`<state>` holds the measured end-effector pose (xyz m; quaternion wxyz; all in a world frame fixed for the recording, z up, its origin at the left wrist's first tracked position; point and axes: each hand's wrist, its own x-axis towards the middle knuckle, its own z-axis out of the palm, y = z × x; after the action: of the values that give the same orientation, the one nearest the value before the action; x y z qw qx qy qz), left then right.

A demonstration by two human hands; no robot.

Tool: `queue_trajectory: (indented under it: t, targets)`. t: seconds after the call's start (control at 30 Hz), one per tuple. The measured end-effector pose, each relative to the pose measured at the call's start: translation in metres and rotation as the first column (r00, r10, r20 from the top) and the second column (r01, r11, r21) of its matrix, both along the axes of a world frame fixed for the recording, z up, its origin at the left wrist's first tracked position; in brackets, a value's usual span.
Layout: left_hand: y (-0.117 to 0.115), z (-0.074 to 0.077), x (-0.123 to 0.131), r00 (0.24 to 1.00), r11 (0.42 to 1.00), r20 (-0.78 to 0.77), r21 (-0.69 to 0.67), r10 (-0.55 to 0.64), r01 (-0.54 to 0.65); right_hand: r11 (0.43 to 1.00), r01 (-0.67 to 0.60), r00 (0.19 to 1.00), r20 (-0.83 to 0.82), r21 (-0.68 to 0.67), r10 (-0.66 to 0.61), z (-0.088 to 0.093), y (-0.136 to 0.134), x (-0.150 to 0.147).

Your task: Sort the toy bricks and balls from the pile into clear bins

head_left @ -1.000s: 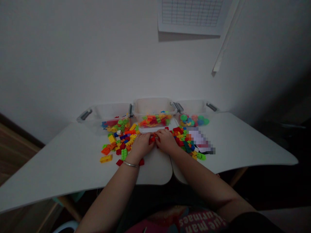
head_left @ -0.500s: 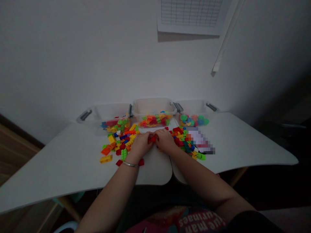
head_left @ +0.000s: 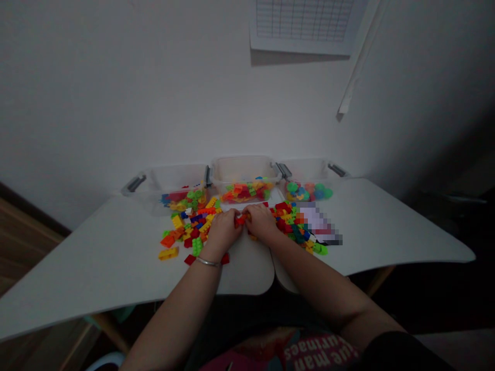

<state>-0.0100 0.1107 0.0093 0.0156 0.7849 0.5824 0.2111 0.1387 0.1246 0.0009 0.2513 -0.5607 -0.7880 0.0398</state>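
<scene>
My left hand (head_left: pixel 225 228), with a silver bangle (head_left: pixel 208 262) at the wrist, has its fingers curled on a red toy building brick (head_left: pixel 240 220). Close against it, my right hand (head_left: pixel 262 222) is closed at the same spot; a bit of orange shows by its fingertips, and I cannot tell whether that is a separate brick. Fingers cover most of what is held. Loose bricks lie on both sides, among them a light green brick (head_left: pixel 197 246) and a yellow brick (head_left: pixel 168 253) left of my left hand.
Three clear plastic bins stand along the wall: a left bin (head_left: pixel 178 174), a middle bin (head_left: pixel 247 167) and a right bin (head_left: pixel 309 169), each holding colourful pieces. A blurred-out sheet (head_left: pixel 319 224) lies right of the bricks. The white table (head_left: pixel 386 226) has a notch at its front edge.
My hands have shifted slightly and turned a little around the red brick. Some orange now shows between the fingers. The loose bricks and bins stay put.
</scene>
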Motion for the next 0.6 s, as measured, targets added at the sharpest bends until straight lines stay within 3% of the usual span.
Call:
queue_trajectory:
  t: [0.23,0.37,0.5,0.6]
  targets:
    - [0.001,-0.002,0.0,0.999,1.0,-0.038,0.012,0.02,-0.02,1.0,-0.01,1.0,-0.004,-0.005,0.01,0.0,0.001,0.001]
    - [0.0,-0.001,0.0,0.999,1.0,-0.031,0.01,0.02,-0.02,0.999,-0.029,0.993,-0.118,0.034,0.033,-0.007,0.003,0.001]
    - [-0.002,0.002,0.0,0.999,1.0,-0.043,0.006,0.013,-0.013,0.975,-0.07,0.929,-0.342,0.209,0.14,-0.004,0.006,0.005]
    - [-0.003,0.003,0.0,0.999,1.0,-0.044,0.0,0.01,-0.01,0.935,-0.05,0.895,-0.399,0.352,0.199,0.011,0.005,0.014]
